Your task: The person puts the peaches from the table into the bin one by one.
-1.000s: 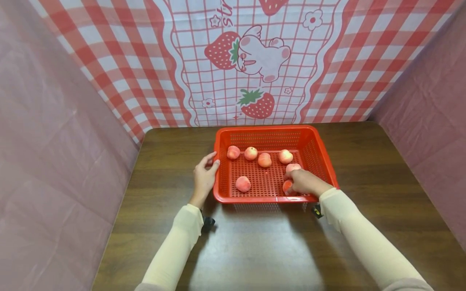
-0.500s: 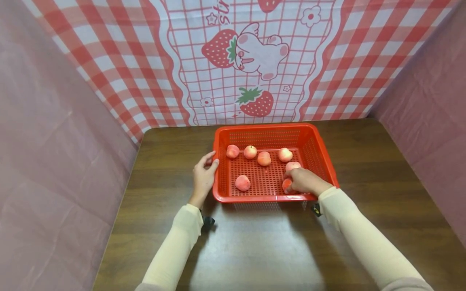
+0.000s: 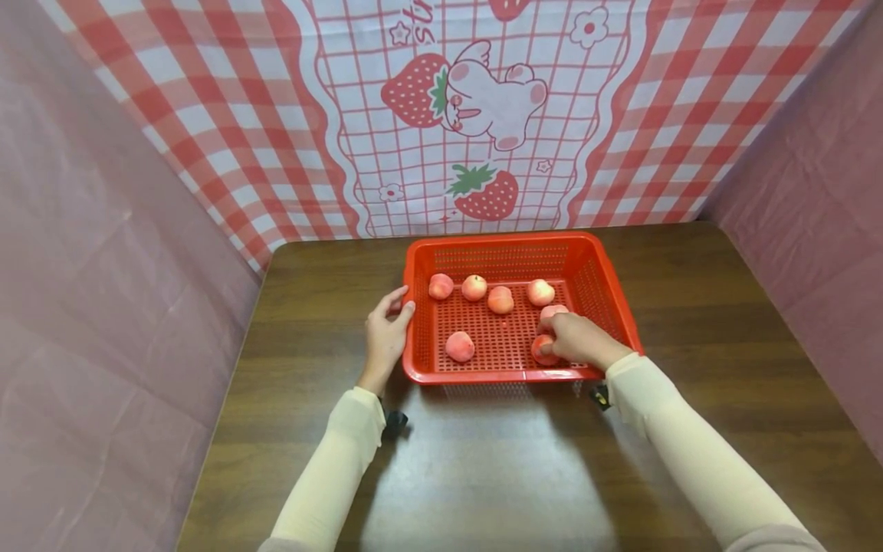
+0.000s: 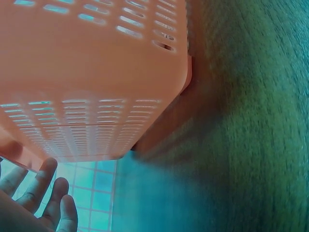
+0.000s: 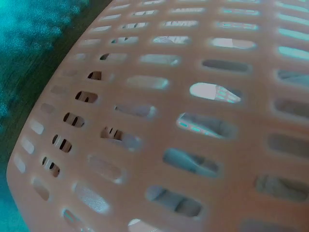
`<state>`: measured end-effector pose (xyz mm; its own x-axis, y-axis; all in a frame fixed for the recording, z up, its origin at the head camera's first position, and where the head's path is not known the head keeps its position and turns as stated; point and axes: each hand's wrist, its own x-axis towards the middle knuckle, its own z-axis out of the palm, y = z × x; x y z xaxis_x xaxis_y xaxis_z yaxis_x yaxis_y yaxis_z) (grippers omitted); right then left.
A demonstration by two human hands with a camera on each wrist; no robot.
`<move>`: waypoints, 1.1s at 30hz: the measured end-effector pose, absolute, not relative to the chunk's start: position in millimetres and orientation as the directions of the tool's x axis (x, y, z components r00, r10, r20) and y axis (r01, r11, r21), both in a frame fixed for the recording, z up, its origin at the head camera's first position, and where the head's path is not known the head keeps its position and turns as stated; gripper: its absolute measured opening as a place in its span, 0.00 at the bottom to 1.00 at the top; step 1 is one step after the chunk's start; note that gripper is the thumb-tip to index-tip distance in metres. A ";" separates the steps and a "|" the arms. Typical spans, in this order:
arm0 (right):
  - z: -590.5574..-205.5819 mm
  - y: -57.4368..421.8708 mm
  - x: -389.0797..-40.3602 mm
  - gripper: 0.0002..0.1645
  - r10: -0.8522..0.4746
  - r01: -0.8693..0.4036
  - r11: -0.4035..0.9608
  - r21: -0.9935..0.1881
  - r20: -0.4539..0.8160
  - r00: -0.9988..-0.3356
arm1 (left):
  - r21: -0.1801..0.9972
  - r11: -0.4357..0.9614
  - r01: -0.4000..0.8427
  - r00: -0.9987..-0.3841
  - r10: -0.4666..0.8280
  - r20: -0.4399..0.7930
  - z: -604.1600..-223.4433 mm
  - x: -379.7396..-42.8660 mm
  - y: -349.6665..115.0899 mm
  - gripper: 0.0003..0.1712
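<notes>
A red plastic basket with slotted walls stands on the table, holding several peaches. My right hand reaches over its near right side, with fingers and thumb round a reddish peach low in the basket. Just behind that hand is a paler peach, partly covered by it. At the basket's left side, my left hand touches the rim with thumb and fingertips. In the left wrist view, loosely extended fingers lie beside the basket wall. The right wrist view shows only slotted wall, hiding the right hand.
Toward the basket's back lie a peach, another peach, an orange-toned peach and a yellowish peach. A single peach sits front left. Behind the wooden table hangs a checked strawberry cloth.
The right hand and the reddish peach under its fingers have shifted slightly left, so more of the peach shows. The left hand stays at the rim.
</notes>
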<state>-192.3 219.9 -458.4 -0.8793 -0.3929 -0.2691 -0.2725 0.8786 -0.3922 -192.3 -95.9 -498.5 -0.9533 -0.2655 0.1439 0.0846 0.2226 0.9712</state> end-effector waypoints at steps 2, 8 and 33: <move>-456.6 219.5 -192.2 0.14 -0.389 -0.266 0.878 -0.397 -0.269 -0.881 | 0.973 0.215 0.079 -0.955 -0.264 0.136 -498.1 -192.1 -96.4 0.18; -455.2 219.3 -191.1 0.14 -0.393 -0.270 0.869 -0.416 -0.248 -0.885 | 0.971 0.229 0.076 -0.954 -0.265 0.137 -500.5 -193.6 -97.3 0.18; -461.6 227.4 -184.3 0.12 -0.390 -0.268 0.858 -0.439 -0.216 -0.895 | 0.972 0.215 0.090 -0.954 -0.263 0.147 -501.4 -193.8 -97.4 0.17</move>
